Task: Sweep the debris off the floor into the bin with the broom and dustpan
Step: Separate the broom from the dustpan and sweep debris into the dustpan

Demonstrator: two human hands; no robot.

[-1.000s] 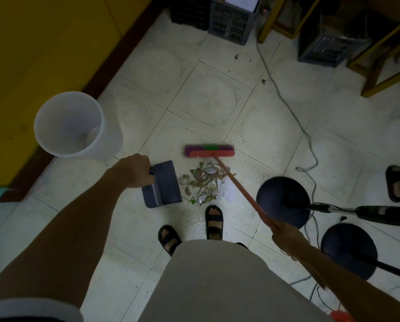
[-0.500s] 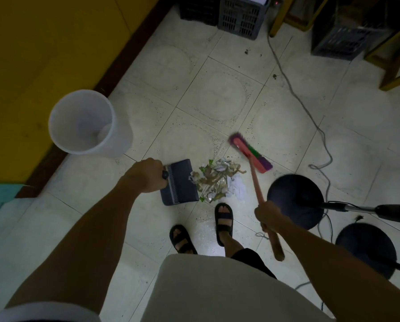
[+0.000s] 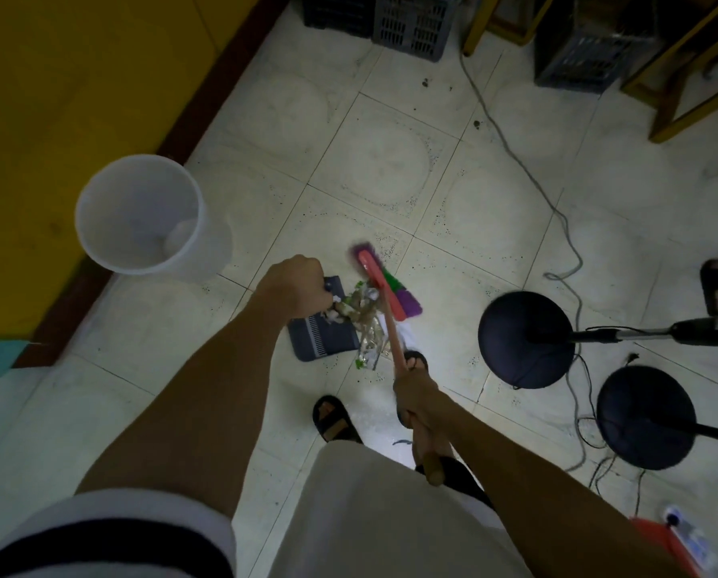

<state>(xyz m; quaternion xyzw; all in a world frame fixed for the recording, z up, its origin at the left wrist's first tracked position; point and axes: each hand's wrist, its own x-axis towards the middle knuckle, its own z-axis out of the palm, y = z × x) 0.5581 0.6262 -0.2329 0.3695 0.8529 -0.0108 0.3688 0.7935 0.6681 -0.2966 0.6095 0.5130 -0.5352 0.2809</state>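
Most of the debris [image 3: 359, 312] has gone up onto the dark dustpan [image 3: 328, 340] in the last second: a moment back the heap lay on the floor [image 3: 390, 168] just off the pan's lip with the broom [image 3: 384, 285] behind it, and since then the pink-and-purple head has swung round to the right of the pile and shoved it leftwards. Now the head lies slantwise, touching the scraps, which are heaped toward the back of the pan close to the left hand [image 3: 296, 285]. That hand is clenched round the pan's handle, keeping it down on the tiles; the right hand [image 3: 415, 390] is wrapped round the broom's pink shaft, with the stick's end poking out below it. A few bits, a shiny wrapper and a green scrap, hang at the near edge of the pan and look not to be aboard, so I'd guess one more short stroke is wanted before lifting. The white bin [image 3: 140, 214] stands open by the yellow wall [image 3: 77, 77], near the pan on its left, and I can make out no scraps in it yet
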